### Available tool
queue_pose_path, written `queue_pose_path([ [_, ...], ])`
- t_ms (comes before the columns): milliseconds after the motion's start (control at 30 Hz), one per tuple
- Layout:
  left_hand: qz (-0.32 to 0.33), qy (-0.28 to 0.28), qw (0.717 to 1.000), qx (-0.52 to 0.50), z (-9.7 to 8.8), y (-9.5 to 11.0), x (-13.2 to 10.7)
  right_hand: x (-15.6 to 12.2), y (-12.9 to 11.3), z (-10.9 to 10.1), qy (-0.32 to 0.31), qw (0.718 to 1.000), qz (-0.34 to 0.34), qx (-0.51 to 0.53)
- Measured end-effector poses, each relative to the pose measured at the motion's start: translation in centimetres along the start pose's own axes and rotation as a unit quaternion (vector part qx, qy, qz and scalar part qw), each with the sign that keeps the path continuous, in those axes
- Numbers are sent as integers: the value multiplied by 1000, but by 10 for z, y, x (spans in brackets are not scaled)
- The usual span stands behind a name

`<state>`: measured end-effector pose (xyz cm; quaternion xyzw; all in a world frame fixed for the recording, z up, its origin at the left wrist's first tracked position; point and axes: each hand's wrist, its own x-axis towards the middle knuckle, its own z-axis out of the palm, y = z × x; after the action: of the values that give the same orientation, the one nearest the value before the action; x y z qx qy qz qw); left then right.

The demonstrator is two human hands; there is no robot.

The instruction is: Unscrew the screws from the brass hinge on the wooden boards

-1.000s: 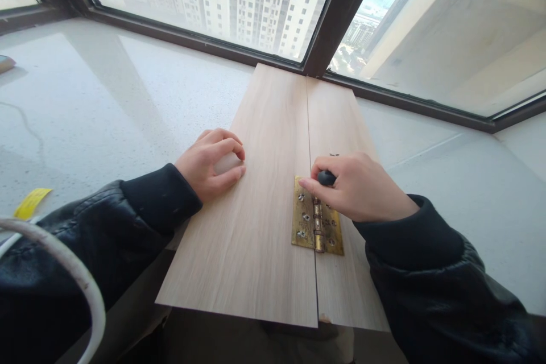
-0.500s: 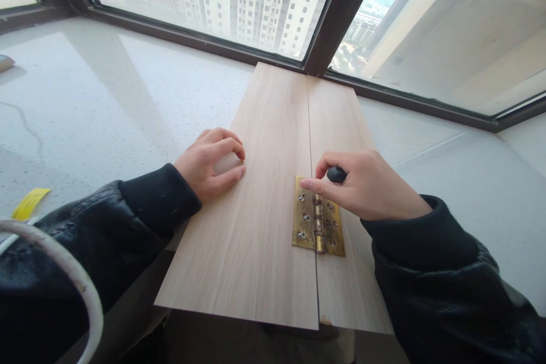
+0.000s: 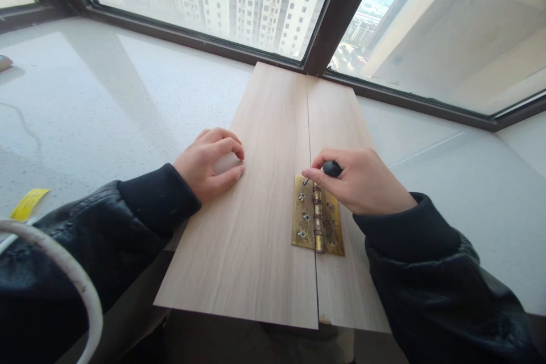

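Note:
Two light wooden boards (image 3: 264, 222) lie side by side on a white stone sill. A brass hinge (image 3: 316, 217) spans their seam, with several screws in it. My right hand (image 3: 358, 182) is closed round a screwdriver with a black handle (image 3: 331, 168); its tip meets the hinge's top left screw. My left hand (image 3: 211, 162) rests at the left edge of the left board, fingers curled and pressing down, with nothing visible in them.
The white sill (image 3: 106, 102) stretches left and right of the boards. A dark window frame (image 3: 336, 11) rises behind them. A yellow tag (image 3: 28, 203) and a white cable (image 3: 68, 273) lie at the near left.
My right hand has shifted slightly up and left with the screwdriver, baring more of the hinge. My left hand has stayed in place.

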<state>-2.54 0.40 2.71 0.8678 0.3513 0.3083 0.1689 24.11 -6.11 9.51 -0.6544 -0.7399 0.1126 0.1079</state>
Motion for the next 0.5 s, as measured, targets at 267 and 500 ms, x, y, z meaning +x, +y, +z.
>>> queue_pose_path([
  [267, -1, 6, 1000, -1, 1, -1, 0, 1, 1, 6, 7, 1000, 5, -10],
  [500, -2, 4, 1000, -2, 1, 0, 0, 1, 7, 2, -40, 997, -69, -13],
])
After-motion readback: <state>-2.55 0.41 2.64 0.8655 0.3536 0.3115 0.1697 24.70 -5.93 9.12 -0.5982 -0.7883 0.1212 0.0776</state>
